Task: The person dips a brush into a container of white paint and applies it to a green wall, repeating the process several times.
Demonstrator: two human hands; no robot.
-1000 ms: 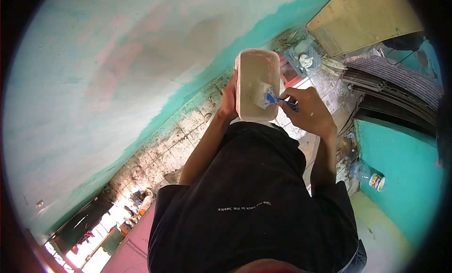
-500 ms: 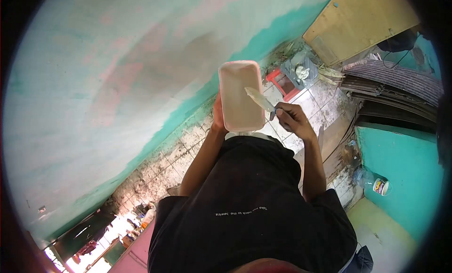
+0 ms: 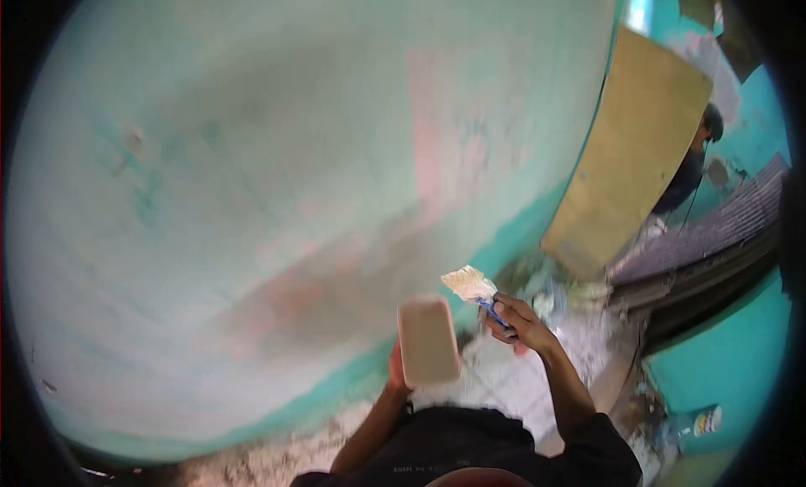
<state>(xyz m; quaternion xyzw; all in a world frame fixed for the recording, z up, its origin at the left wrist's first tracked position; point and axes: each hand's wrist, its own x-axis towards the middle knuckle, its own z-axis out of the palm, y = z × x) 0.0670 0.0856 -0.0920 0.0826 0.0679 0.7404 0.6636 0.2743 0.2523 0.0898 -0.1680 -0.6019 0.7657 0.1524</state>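
Head view, frame somewhat blurred. Left hand point(image 3: 397, 371): lower centre, curled against the left side of a pale rectangular container point(image 3: 455, 344) and supporting it; most of its fingers are hidden, so how far they open cannot be told. Container stands slightly tilted in the lower centre of the frame, its open top facing the camera; greyish-beige contents point(image 3: 430, 344) show inside, evenly coloured (depth cannot be read from this angle).

Right hand point(image 3: 522, 321): to the right of the container and a little higher, closed around the blue handle of a paintbrush point(image 3: 471, 284). Bristles coated whitish, pointing to the upper left; brush is clear of the container, above its upper right corner. Behind the bristles, in line of sight, is the wall point(image 3: 252, 134), pale green-white with pink and grey-brown patches, filling the left and centre of the frame. A teal strip point(image 3: 357, 376) runs along its lower edge.

Surroundings: yellowish board point(image 3: 630, 143), upper right; stacked corrugated sheets point(image 3: 714, 235), right edge; labelled white tub point(image 3: 707, 421), lower right; light tiled floor point(image 3: 495, 374) below the right hand.
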